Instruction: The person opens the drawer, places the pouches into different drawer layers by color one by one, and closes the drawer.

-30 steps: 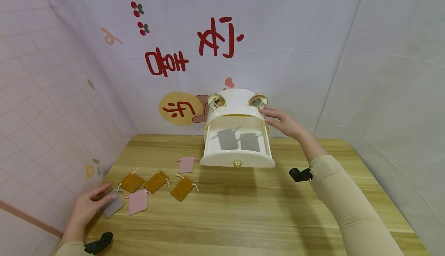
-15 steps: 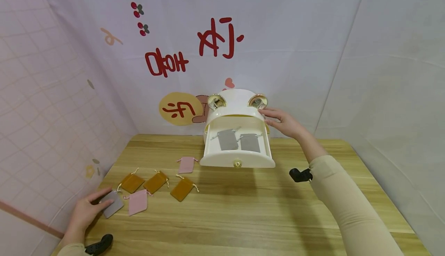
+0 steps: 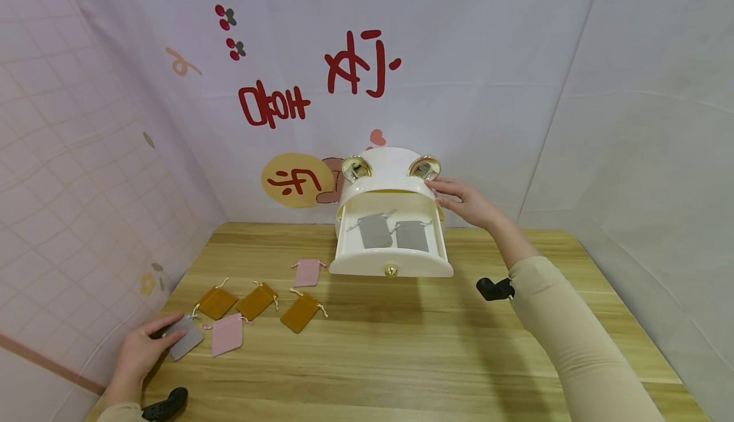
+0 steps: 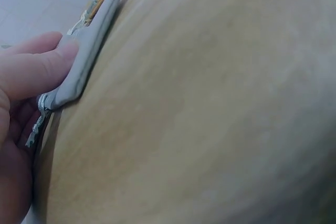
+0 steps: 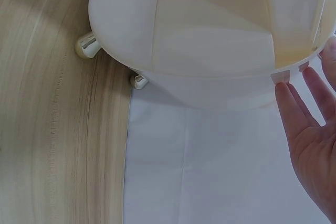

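"Where's the grey pouch [image 3: 188, 347]?"
"At the left side of the desk [image 3: 367, 358], pinched in the left grip [image 3: 141, 350]."
"The right grip [image 3: 467, 203]?"
"Fingers [image 5: 292, 109] straight, touching the white cabinet [image 3: 390, 164]."

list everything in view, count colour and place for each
wood-grain table: 1, light brown, under everything
glossy rounded cabinet: 1, white, table's far side
pulled-out drawer: 1, white, cabinet's front
round knob: 1, gold, drawer front
shiny round discs: 2, gold-rimmed, cabinet's top
short feet: 2 visible, gold, under cabinet
flat fabric drawstring pouches:
grey pouches: 3, grey, two in drawer, one table's left
brown pouches: 3, mustard, table's left
pink pouches: 2, pink, table's left
printed cloth backdrop: 1, pale, behind table
wrist devices: 2, black, at wrists
sleeves: 2, beige, arms
left hand: 1, bare, pinching grey pouch
right hand: 1, bare, beside cabinet
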`<state>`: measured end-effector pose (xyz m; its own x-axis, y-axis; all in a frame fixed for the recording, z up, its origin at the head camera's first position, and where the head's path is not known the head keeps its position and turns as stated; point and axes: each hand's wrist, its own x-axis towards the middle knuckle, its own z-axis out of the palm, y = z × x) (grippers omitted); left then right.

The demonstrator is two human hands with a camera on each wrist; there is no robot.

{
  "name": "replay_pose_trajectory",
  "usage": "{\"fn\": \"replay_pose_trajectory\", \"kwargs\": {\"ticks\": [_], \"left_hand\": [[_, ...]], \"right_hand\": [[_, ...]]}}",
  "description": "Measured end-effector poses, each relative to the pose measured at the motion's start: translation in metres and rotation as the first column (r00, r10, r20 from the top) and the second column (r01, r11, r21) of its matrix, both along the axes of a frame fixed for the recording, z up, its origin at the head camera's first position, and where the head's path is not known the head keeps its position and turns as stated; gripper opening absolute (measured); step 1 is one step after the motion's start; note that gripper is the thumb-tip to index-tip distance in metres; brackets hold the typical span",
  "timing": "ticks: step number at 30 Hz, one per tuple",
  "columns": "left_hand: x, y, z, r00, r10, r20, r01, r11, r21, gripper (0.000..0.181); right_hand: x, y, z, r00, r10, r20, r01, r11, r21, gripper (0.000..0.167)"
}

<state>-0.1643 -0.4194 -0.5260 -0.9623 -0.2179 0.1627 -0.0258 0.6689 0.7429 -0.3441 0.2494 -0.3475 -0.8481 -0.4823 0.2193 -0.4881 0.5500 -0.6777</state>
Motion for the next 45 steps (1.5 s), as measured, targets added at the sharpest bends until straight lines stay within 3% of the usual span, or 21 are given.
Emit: {"fn": "replay_pose_trajectory", "kwargs": {"ticks": [7, 19, 26, 36, 45], "left_hand": [[0.000, 0.002, 0.000, 1.000, 0.027, -0.008, -0.027, 0.999, 0.021, 0.049], [-0.001, 0.012, -0.001, 0.987, 0.132, -0.092, -0.121, 0.986, 0.115, 0.027], [-0.005, 0.014, 0.001, 0.978, 0.164, -0.127, -0.139, 0.973, 0.183, 0.021], [-0.015, 0.019, 0.019, 0.969, 0.165, -0.185, -0.119, 0.964, 0.236, 0.019], [-0.025, 0.031, 0.037, 0.967, 0.120, -0.225, -0.068, 0.972, 0.223, 0.023]], "right_hand": [[-0.001, 0.001, -0.001, 1.000, 0.003, -0.014, -0.003, 1.000, -0.001, 0.047], [0.001, -0.001, 0.001, 1.000, 0.004, 0.000, -0.004, 1.000, -0.019, 0.047], [0.031, -0.017, 0.031, 1.000, 0.005, 0.023, -0.005, 1.000, 0.000, 0.045], [0.005, -0.003, 0.004, 1.000, -0.005, 0.001, 0.005, 1.000, 0.006, 0.047], [0.000, 0.001, -0.001, 1.000, 0.007, -0.016, -0.006, 1.000, 0.013, 0.047]]}}
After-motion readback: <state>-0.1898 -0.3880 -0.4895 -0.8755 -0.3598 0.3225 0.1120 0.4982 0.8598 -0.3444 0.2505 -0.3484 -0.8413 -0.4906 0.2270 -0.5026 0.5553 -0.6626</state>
